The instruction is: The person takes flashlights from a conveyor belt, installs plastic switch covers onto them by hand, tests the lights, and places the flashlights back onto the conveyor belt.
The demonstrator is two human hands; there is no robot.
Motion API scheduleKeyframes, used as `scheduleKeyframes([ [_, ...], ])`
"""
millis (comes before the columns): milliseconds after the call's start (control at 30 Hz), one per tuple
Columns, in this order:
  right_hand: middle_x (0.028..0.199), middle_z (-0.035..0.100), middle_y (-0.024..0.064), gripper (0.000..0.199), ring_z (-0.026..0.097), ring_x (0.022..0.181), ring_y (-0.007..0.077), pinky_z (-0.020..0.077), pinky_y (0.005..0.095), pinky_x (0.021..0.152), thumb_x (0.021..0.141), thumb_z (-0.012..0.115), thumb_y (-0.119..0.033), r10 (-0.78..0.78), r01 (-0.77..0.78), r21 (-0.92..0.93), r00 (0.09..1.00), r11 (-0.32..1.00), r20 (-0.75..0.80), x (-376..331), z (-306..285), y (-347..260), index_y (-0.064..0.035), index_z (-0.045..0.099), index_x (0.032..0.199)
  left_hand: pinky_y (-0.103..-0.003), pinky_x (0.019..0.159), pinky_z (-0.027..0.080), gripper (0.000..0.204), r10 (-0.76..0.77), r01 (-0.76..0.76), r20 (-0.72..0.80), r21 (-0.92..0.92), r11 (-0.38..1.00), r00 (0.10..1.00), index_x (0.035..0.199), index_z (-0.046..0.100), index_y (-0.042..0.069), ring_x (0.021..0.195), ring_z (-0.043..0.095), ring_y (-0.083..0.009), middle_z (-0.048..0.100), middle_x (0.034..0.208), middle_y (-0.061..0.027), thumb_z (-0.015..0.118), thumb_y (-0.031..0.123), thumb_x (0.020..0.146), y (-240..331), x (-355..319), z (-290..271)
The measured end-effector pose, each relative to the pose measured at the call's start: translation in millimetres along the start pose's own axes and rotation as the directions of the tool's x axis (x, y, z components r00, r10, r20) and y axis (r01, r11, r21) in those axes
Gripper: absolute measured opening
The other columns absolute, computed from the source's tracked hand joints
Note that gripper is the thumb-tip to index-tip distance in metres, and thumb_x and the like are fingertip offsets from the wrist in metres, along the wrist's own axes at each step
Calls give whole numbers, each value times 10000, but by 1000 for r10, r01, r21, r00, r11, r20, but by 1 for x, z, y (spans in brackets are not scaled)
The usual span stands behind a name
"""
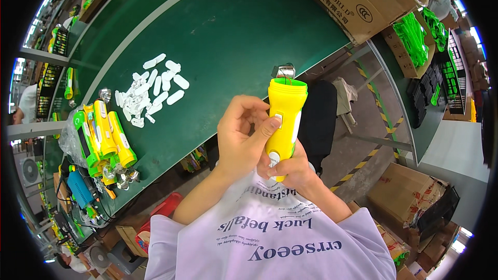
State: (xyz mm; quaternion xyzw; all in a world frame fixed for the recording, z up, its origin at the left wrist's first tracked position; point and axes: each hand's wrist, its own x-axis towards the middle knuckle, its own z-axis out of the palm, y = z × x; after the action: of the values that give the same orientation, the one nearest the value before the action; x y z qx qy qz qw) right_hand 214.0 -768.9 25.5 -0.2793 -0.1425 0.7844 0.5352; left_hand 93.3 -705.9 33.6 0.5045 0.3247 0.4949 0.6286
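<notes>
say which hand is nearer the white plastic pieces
Left. The left hand is below and right of the white pieces; the right hand is farther right, at the bottom of the yellow flashlight.

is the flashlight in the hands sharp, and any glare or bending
Head view, centre: the yellow flashlight looks fairly sharp, and the silvery part at its top shows bright highlights; head view, upper left: the far side of the green table bows into an arc; head view, rim: some patches look washed out, and the corners are black.
</notes>
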Motion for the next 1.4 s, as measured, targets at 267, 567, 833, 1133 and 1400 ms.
scheduleKeyframes([
  [267, 709, 542, 96, 448, 553, 548, 200, 461, 315, 512, 565, 581, 57, 103, -103, -7, 994, 995, 39, -4, 0, 1, 11, 500, 1003, -292, 756, 580, 366, -368, 377, 295, 28, 926, 882, 1235, 519, -12, 857, 700, -189, 694, 1001, -153, 487, 271, 1005, -1, 6, -16],
  [567, 692, 537, 107, 382, 548, 544, 221, 444, 335, 494, 564, 585, 67, 125, -125, 82, 992, 989, 11, -5, -4, 9, 4, 506, 932, -298, 756, 573, 443, -350, 360, 239, 4, 933, 906, 1234, 513, -3, 867, 689, -186, 671, 1002, -136, 508, 364, 987, -13, 0, -12],
  [833, 681, 536, 113, 330, 536, 521, 237, 437, 354, 488, 556, 563, 47, 106, -110, 148, 994, 983, 33, -1, -11, 13, -1, 515, 879, -318, 801, 560, 436, -352, 373, 224, -58, 926, 909, 1285, 466, -3, 911, 670, -195, 649, 1065, -161, 416, 337, 1016, -18, -1, -3],
  [1133, 655, 544, 112, 360, 529, 499, 231, 437, 336, 482, 543, 578, 39, 118, -110, 150, 992, 983, -49, -3, -2, 12, 3, 516, 896, -333, 790, 568, 476, -345, 335, 239, 82, 938, 908, 1315, 428, 11, 942, 682, -236, 644, 1080, -178, 316, 390, 1048, -25, -6, -13],
  [1400, 706, 559, 107, 530, 548, 550, 216, 428, 300, 506, 518, 538, 77, 53, -51, 20, 993, 998, -104, -4, -1, 15, -17, 500, 1038, -321, 865, 512, 433, -342, 373, 269, -76, 925, 901, 1364, 443, 7, 975, 626, -178, 602, 1195, -116, 365, 304, 1059, -18, -8, -11],
])
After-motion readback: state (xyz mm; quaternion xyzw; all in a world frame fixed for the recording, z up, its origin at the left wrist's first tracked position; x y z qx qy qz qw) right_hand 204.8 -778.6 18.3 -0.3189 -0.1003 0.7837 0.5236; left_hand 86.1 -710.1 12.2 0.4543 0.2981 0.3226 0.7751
